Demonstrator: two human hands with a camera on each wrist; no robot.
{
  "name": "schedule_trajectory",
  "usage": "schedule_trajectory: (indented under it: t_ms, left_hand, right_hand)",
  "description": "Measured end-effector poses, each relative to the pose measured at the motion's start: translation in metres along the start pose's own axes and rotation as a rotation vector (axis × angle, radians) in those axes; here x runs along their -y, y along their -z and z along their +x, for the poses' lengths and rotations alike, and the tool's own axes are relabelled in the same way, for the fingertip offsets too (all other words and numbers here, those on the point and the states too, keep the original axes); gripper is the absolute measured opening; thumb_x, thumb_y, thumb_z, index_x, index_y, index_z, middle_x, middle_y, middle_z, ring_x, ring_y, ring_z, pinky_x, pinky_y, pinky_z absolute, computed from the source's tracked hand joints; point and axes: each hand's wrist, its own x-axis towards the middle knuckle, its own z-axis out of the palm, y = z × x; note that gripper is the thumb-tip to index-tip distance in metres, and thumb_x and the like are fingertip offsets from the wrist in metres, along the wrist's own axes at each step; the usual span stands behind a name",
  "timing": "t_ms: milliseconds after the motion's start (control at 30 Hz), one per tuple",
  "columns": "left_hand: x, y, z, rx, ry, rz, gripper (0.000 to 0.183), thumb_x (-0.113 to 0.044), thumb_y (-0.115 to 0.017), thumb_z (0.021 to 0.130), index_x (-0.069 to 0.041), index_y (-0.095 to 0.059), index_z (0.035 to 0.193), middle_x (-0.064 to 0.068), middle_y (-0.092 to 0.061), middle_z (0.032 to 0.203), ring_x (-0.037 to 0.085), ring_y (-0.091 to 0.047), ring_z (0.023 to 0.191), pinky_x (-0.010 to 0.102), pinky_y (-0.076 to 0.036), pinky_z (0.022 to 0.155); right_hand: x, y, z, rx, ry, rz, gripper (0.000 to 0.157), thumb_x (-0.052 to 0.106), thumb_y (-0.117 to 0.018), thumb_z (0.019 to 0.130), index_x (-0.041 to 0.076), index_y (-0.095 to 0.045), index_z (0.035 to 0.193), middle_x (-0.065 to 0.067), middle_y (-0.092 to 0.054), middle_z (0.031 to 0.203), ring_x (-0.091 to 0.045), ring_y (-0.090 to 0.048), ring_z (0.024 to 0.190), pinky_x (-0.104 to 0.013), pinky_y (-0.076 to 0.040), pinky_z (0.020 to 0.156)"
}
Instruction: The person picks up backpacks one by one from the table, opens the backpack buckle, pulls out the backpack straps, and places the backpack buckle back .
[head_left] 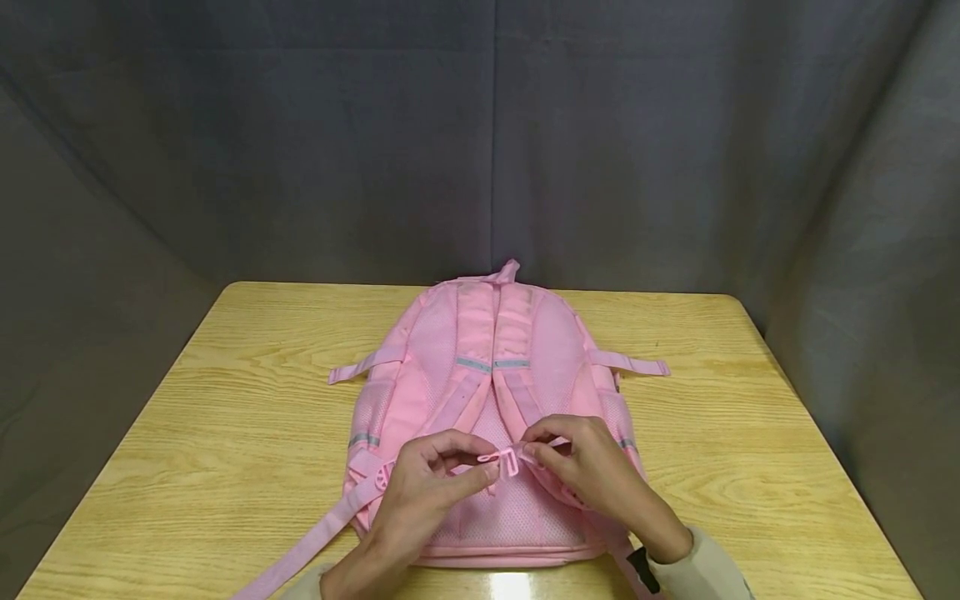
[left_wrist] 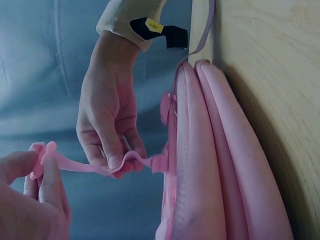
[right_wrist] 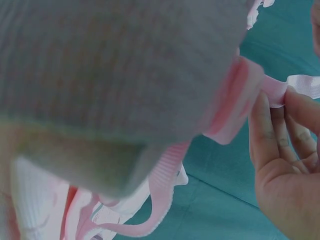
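Observation:
A pink backpack [head_left: 558, 333] lies on the table with its shoulder straps and mesh back panel facing up. Over its lower part, my left hand [head_left: 420, 492] pinches a pink plastic buckle [head_left: 510, 461] between thumb and fingers. My right hand [head_left: 592, 462], close beside it, pinches the pink webbing strap [left_wrist: 75, 164] that runs from the buckle. In the left wrist view the strap stretches from the left fingers to the right ones, then bends in a wave toward the bag. The right wrist view shows the right thumb and fingers on the webbing; a sleeve blocks much of that view.
Beneath the bag is a wood-grain table [head_left: 247, 400]. A loose strap [head_left: 300, 550] trails off the front left, and short side straps [head_left: 630, 363] stick out on both sides. A dark grey curtain [head_left: 360, 150] hangs behind the table.

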Motion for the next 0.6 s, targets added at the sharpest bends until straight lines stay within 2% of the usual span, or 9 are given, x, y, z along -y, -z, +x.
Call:
schedule_trajectory:
  t_ms: [67,200,333,433,600]
  left_hand:
    - [0.0,0.002,0.003,-0.018,0.01,-0.002,0.023,-0.007,-0.079,0.083,0.002,-0.071,0.103,0.011,-0.073,0.097,0.014,-0.069,0.085,0.022,-0.057,0.072]
    - [0.001,0.009,0.009,-0.097,0.027,0.019,0.021,-0.005,-0.079,0.082,0.0,-0.072,0.101,0.011,-0.073,0.094,0.013,-0.069,0.084,0.019,-0.054,0.069]
    - [0.005,0.017,0.016,-0.16,0.014,0.038,0.02,-0.004,-0.079,0.081,0.001,-0.072,0.099,0.009,-0.072,0.091,0.013,-0.067,0.082,0.017,-0.052,0.066]
    - [0.009,0.02,0.02,-0.179,-0.016,0.071,0.018,-0.003,-0.079,0.081,0.001,-0.072,0.097,0.01,-0.071,0.09,0.013,-0.067,0.081,0.016,-0.051,0.064]
    - [0.014,0.024,0.024,-0.209,-0.089,0.217,0.012,-0.009,-0.083,0.08,-0.007,-0.075,0.089,0.009,-0.072,0.086,0.012,-0.066,0.079,0.02,-0.051,0.067]
  right_hand:
    - [0.0,0.0,0.0,-0.004,-0.005,0.001,0.004,0.012,-0.073,0.091,0.014,-0.075,0.09,0.007,-0.073,0.089,-0.004,-0.066,0.082,-0.021,-0.057,0.073]
    - [0.0,0.0,-0.001,-0.001,-0.01,0.008,0.003,0.012,-0.072,0.091,0.014,-0.075,0.092,0.005,-0.073,0.092,-0.007,-0.067,0.086,-0.02,-0.057,0.075]
    - [-0.001,-0.001,-0.001,0.009,-0.023,0.014,0.008,0.006,-0.072,0.09,0.013,-0.075,0.095,0.002,-0.074,0.096,-0.011,-0.069,0.09,-0.021,-0.057,0.076]
    - [-0.001,0.0,-0.001,0.018,-0.025,0.016,0.014,0.0,-0.071,0.088,0.01,-0.075,0.097,-0.001,-0.074,0.099,-0.015,-0.07,0.092,-0.023,-0.058,0.077]
    - [-0.001,0.0,-0.001,0.018,-0.004,0.017,0.019,-0.004,-0.068,0.086,0.008,-0.075,0.099,-0.002,-0.074,0.101,-0.016,-0.071,0.093,-0.022,-0.058,0.076]
